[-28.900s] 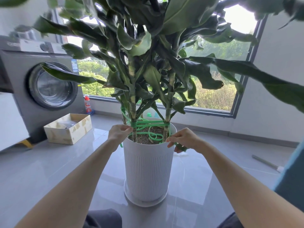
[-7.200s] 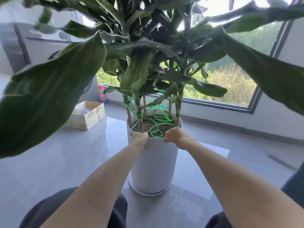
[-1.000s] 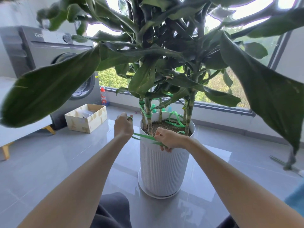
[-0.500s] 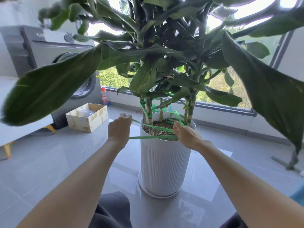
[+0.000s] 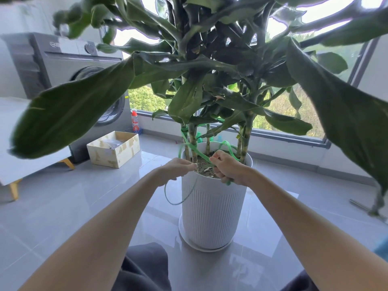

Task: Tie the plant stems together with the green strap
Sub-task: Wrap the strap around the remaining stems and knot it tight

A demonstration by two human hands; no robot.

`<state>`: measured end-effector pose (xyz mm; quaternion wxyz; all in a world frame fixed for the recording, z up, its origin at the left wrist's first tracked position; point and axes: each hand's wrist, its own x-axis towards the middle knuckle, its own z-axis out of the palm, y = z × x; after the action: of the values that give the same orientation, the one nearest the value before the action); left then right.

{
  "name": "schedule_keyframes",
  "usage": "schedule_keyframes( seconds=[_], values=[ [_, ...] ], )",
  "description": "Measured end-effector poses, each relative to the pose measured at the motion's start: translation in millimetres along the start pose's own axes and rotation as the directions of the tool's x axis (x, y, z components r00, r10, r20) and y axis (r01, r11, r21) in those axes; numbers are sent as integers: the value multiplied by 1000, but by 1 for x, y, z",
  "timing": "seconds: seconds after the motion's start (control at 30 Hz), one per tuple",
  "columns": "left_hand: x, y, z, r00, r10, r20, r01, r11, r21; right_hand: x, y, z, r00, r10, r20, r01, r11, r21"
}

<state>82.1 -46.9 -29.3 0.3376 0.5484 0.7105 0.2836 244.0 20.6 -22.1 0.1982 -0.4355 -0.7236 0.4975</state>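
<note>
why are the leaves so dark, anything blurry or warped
Head view: the bright window backlights the upper leaves, near black with purple fringing; the big left leaf is soft and stretched by the wide lens; left hand, right hand, strap and pot are sharp; floor shows glare.

Bright daylight from the window [image 5: 273,114] backlights dark leaves [image 5: 69,110]; glossy floor [image 5: 63,206] glares, edges warp and blur
</note>
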Motion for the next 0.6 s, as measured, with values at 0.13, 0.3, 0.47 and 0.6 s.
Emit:
schedule_keyframes(
  seconds=[0.13,0.3,0.47,0.6],
  values=[
    [-5,7,-1,988,-14,154,20,999,-38,-1,2,-3,999,1,-41,-3,999,-46],
    [-6,9,2,978,-24,207,41,996,-75,1,5,-5,996,-35,-81,28,996,-90],
    [-2,2,-2,989,-35,142,36,999,-6,3,8,-6,994,-45,-95,26,982,-186],
    [6,-21,-11,986,-125,-111,150,954,261,10,18,-13,982,-51,-183,-10,948,-317]
  ],
)
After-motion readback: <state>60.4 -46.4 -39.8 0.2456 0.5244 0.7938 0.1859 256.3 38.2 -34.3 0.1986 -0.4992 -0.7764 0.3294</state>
